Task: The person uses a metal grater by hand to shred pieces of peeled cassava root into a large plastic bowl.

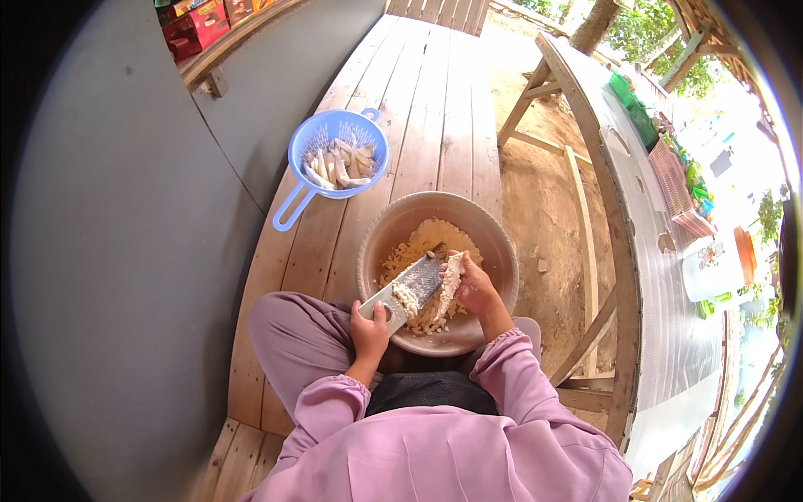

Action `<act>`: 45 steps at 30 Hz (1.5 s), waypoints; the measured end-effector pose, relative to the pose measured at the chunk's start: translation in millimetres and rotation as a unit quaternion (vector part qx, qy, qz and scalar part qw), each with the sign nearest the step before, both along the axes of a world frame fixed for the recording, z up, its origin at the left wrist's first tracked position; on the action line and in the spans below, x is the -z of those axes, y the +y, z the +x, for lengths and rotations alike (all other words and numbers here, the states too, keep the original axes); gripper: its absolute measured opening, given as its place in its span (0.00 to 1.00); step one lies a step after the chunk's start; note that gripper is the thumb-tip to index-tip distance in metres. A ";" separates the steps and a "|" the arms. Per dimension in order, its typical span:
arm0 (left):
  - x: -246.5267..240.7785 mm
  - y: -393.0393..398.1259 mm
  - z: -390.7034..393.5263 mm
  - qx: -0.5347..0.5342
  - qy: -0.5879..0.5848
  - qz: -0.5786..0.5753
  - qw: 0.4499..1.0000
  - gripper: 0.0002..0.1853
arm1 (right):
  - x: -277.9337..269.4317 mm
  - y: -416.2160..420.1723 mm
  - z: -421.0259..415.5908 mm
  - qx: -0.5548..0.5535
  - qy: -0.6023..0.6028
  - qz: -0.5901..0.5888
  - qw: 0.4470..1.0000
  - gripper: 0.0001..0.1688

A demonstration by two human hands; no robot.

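My left hand (370,326) grips the handle end of a flat metal grater (419,279), which slants up and right over a round basin (439,344). Pale gratings cling to the grater's lower part. In my right hand (475,290) is a long, pale, rough-surfaced piece of food (450,285), held beside the grater's right edge. Below both hands, yellowish-white gratings (439,233) lie in the basin. Farther forward and left, a blue plastic strainer (295,150) holds several pale, elongated pieces (339,164).
The basin and strainer rest on a wooden plank platform (433,119) beside a grey wall (125,251). To the right, past a strip of bare ground, stands a wooden-framed table (671,351) bearing baskets (674,182) and a white container with an orange lid (709,270).
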State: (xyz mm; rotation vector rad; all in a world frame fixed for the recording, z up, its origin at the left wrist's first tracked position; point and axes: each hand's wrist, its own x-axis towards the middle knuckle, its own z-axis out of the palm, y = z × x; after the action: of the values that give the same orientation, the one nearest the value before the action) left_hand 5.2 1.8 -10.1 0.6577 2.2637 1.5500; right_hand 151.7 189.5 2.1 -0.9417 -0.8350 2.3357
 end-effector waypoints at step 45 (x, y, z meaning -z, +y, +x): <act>-5.5 -0.3 3.0 -0.001 0.035 -0.018 0.999 0.26 | 27.0 22.1 -82.0 0.197 -0.221 0.231 0.927 0.01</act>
State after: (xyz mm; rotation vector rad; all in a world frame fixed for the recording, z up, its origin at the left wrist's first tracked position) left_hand 8.2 1.5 -4.5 0.7127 2.3374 1.5066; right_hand 69.7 211.6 -24.9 -1.2937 -1.1765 1.5091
